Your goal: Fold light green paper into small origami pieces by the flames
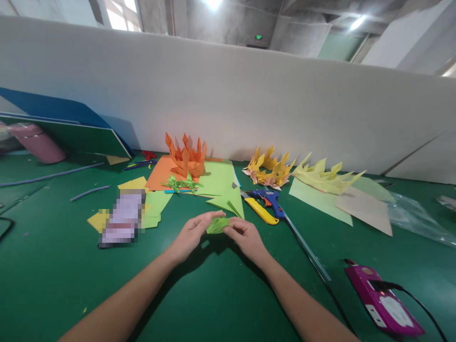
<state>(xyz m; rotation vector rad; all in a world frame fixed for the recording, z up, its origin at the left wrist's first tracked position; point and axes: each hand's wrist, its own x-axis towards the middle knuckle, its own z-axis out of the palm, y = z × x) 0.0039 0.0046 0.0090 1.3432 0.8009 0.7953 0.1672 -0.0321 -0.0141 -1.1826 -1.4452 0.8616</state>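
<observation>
Fingers [204, 222] of the left hand [189, 235] are closed on the left side of a folded green paper [216, 226]; those of the right hand [248, 237] pinch its right edge, thumb against forefinger. The piece is held between both hands, above the desk [221, 299]. Beyond it stand an orange paper crown [187, 162] and, farther right, a yellow-orange paper crown [269, 175]. A yellow cutter [261, 211] lies just beside a blue glue gun [275, 204], right of the hands.

folded piece [215, 227]: matt paper | glue gun [275, 205]: smooth plastic | tabletop [53, 270]: smooth, faintly glossy
</observation>
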